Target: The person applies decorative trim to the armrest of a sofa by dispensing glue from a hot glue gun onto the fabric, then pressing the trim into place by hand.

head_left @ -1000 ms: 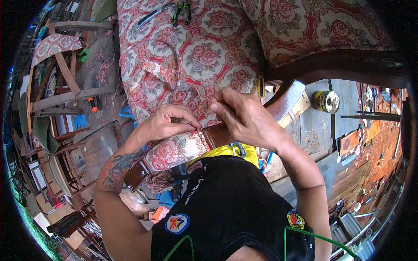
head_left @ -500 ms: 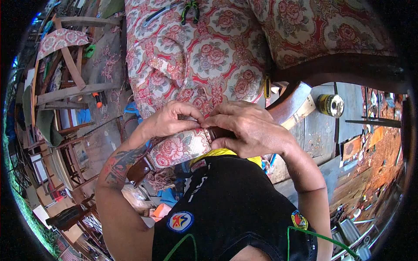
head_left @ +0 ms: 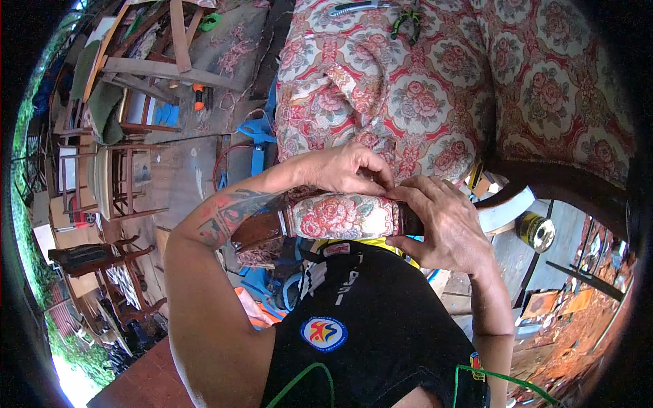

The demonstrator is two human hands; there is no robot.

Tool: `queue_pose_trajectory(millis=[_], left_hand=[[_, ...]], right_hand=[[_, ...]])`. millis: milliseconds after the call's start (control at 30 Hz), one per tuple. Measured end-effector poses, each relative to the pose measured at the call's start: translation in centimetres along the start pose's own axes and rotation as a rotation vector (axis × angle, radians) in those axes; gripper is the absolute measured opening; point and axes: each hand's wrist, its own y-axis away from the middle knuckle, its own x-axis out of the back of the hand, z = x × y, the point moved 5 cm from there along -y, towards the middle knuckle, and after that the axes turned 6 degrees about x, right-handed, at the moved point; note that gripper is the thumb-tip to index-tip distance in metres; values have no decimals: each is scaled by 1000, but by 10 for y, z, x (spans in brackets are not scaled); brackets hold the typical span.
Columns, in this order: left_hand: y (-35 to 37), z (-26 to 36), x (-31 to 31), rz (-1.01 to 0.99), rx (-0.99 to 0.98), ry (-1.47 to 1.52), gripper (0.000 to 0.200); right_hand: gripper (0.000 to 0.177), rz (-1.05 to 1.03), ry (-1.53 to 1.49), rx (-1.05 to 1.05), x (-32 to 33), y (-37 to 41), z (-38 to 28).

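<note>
A wooden armrest with a padded top in floral fabric (head_left: 340, 216) lies across my lap side, just in front of my black shirt. My left hand (head_left: 348, 170) is over the far edge of the pad, its thumb and fingers pinched together at the pad's right end. What lies between those fingertips is hidden. My right hand (head_left: 445, 221) wraps the bare wood at that end, thumb on the near side and fingers on the far side, its fingertips meeting those of my left hand. A loose fabric strip (head_left: 357, 95) rests on the floral seat (head_left: 415, 102) beyond.
Green-handled pliers (head_left: 407, 26) and a utility knife (head_left: 357, 8) lie on the seat. At right are a curved wooden arm (head_left: 503, 204) and a tin can (head_left: 536, 231). Wooden chair frames (head_left: 115, 170) and an orange-handled tool (head_left: 198, 97) are at left on the plank floor.
The view has swung, so the seat and armrest appear farther right and the armrest looks more level. Both hands stay at the same end of the pad.
</note>
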Motion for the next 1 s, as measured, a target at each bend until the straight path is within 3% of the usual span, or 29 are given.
queue_pose_trajectory(millis=[300, 367, 467, 633, 933, 1000], left_hand=[[36, 42, 19, 186, -17, -239, 23], [46, 65, 10, 316, -118, -363, 23], [52, 87, -10, 345, -109, -406, 22], [54, 102, -43, 504, -70, -706, 48], [50, 112, -67, 640, 35, -923, 58], [50, 111, -72, 662, 54, -940, 59]], right_hand=[[61, 1, -39, 44, 2, 1, 1], [63, 13, -54, 46, 1, 2, 5], [62, 18, -65, 29, 1, 3, 6], [59, 17, -93, 32, -2, 3, 12], [62, -9, -156, 84, -6, 3, 22], [77, -47, -132, 74, -7, 3, 24]])
